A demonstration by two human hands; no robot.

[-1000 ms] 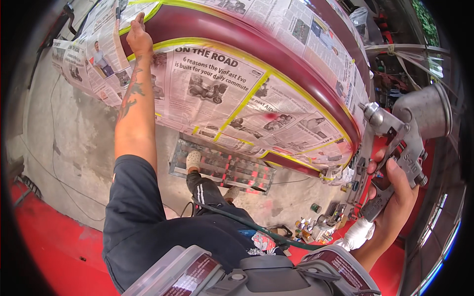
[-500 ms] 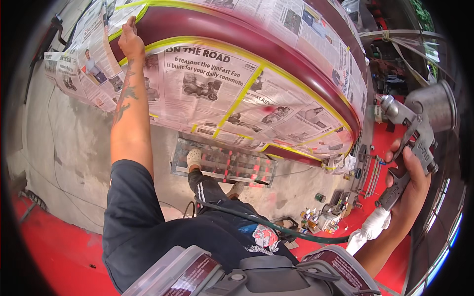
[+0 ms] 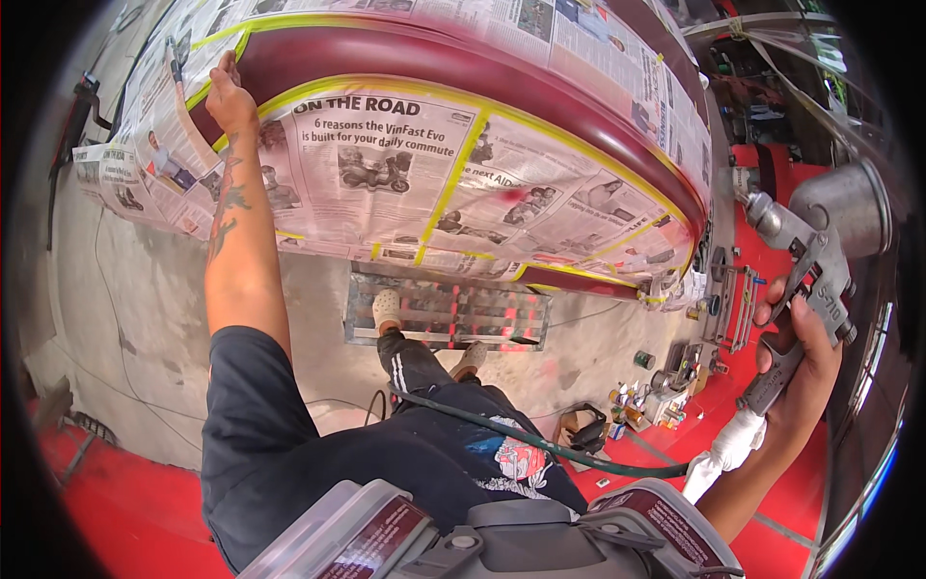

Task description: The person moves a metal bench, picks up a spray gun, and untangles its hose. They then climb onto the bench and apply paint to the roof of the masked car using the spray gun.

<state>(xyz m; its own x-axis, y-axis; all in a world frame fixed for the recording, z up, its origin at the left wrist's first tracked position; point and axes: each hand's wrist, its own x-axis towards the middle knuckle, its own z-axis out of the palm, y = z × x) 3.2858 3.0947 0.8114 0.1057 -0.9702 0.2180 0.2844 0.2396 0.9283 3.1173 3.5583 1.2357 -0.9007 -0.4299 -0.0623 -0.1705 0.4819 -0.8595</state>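
My left hand reaches to the left end of a curved, glossy dark red body panel. Its fingers look extended and rest against or very near the panel, holding nothing I can see. Newspaper sheets and yellow masking tape cover the surfaces around the red band. Out to the right, my right hand grips a metal spray gun by its handle, fingers around the trigger area. The gun's silver cup sits on top, and white cloth wraps the hose joint below.
A dark green hose crosses in front of my body. My feet are by a paint-spattered metal grate on the concrete floor. Several cans and bottles stand at the right near red flooring. A metal stand is beyond them.
The view has shifted slightly, so the panel and my left hand appear further left and a little lower. My right hand still holds the spray gun in nearly the same spot.
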